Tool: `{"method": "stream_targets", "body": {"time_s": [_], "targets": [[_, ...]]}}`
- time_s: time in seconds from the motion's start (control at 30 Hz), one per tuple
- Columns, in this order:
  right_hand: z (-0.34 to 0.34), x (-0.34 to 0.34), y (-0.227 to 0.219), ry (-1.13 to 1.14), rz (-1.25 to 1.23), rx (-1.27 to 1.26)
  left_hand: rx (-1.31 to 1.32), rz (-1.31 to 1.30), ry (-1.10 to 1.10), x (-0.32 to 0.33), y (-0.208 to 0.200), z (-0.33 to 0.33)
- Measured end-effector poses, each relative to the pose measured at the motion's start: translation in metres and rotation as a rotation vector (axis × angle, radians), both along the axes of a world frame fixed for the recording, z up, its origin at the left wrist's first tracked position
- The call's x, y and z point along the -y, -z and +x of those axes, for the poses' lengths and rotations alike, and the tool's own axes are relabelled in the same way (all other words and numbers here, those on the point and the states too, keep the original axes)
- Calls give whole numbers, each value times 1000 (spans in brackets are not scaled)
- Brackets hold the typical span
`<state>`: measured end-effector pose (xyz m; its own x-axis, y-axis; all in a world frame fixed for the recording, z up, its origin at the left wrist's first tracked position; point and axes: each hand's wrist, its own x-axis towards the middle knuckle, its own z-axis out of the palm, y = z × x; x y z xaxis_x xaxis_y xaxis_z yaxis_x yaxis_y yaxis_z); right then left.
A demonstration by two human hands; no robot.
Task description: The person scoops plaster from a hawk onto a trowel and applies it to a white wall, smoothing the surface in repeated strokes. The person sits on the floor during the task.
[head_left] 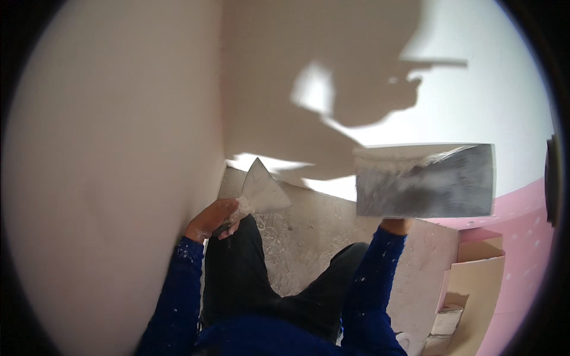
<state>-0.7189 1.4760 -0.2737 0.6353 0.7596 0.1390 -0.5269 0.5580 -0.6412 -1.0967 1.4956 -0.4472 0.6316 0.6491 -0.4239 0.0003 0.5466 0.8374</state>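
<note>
My left hand is closed around the handle of a putty knife, close to the wall on the left. The knife's broad triangular blade points away from me, and pale compound clings to its neck. On the right, a rectangular plastering trowel lies with its flat metal face turned up. My right hand grips it from below; the blade hides the fingers and handle. A smear of whitish compound runs along the trowel's far edge, and grey streaks cover the rest.
A smooth wall rises on my left and meets a sunlit white wall ahead in a corner. My shadow falls across the far wall. Pink board shows at right, behind cardboard. The concrete floor is spattered.
</note>
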Motion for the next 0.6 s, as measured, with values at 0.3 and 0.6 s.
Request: {"method": "stream_targets", "body": {"time_s": [0.3,0.6], "targets": [[116,79,196,38,-316,-24,-58,237,221,14,-29,119],[130,71,241,-316,-359,179,-312,230,240,48,-39,182]]}}
